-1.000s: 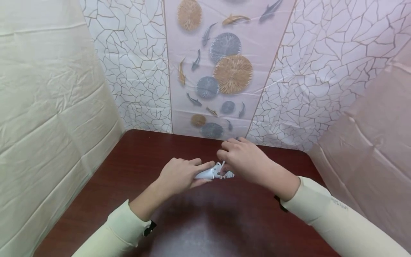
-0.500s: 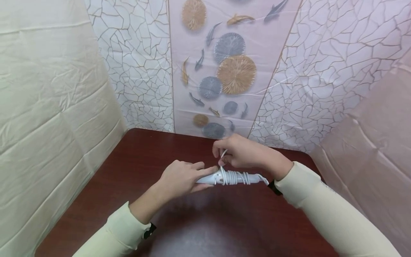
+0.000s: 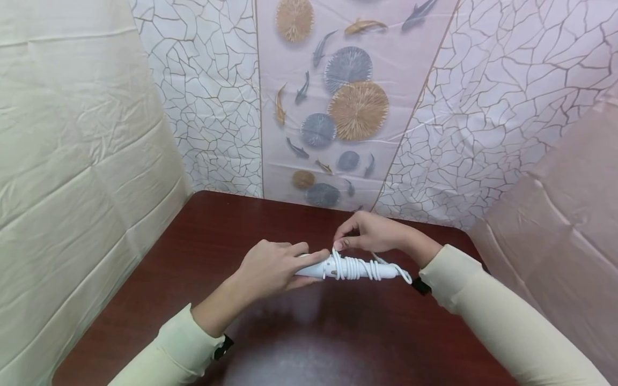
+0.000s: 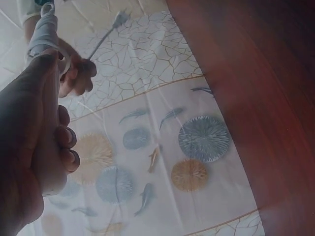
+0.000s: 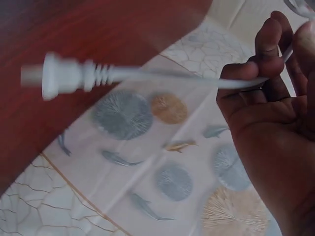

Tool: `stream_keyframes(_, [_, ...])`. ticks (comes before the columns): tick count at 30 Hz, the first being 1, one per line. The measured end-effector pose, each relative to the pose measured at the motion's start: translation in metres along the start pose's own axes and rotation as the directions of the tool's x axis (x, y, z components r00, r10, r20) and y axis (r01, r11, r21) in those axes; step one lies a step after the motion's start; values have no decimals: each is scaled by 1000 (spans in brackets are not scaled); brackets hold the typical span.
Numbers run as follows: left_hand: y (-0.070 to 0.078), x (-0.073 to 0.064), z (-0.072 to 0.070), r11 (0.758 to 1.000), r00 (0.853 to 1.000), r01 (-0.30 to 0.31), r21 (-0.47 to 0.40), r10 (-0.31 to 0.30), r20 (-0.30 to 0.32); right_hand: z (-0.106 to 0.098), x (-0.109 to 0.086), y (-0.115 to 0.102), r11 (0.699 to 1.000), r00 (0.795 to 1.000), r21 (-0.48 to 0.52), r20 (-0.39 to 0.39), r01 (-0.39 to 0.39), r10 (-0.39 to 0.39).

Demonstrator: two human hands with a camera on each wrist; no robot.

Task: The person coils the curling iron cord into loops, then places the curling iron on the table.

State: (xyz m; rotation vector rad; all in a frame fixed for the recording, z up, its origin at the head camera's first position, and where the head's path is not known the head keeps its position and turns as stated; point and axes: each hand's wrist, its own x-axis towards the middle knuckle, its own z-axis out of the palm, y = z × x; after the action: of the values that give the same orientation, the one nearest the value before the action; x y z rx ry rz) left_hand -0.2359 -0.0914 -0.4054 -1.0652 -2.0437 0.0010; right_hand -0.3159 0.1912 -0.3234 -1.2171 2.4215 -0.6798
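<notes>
My left hand (image 3: 270, 268) grips one end of a slim white wand-shaped electric appliance (image 3: 313, 272), its index finger stretched along the top. A white power cord (image 3: 352, 268) is wound in several turns around the appliance's other half, with a small loop sticking out at the right tip. Just above the windings, my right hand (image 3: 372, 233) pinches the cord between thumb and fingers. In the right wrist view the free length runs through the curled fingers to a white two-pin plug (image 5: 64, 76). The appliance's rounded end (image 4: 49, 172) shows beneath the left palm in the left wrist view.
Both hands are above a dark red-brown table (image 3: 217, 225). A patterned cloth (image 3: 207, 107) with fish and round motifs hangs at the back. Pale cloth walls (image 3: 87, 161) close off the left and right sides.
The right hand has gone around the appliance with the cord, rising over it and then coming down close to the windings. The left hand has kept its grip almost in place.
</notes>
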Motion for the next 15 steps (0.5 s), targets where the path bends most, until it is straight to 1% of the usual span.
stream_keyframes(5, [0, 2, -1, 1000, 1000, -21, 1, 21, -13, 8, -6, 7, 995, 1000, 99, 15, 15, -17])
stream_keyframes(8, [0, 3, 0, 999, 998, -36, 11, 37, -42, 16, -8, 14, 983, 1000, 181, 18, 15, -19])
stream_keyframes(11, [1, 3, 0, 999, 997, -35, 14, 36, -62, 24, -11, 19, 971, 999, 237, 17, 31, -36])
stream_keyframes(15, [2, 4, -3, 1000, 997, -15, -6, 14, -74, 33, -15, 24, 954, 993, 277, -9, 112, -114])
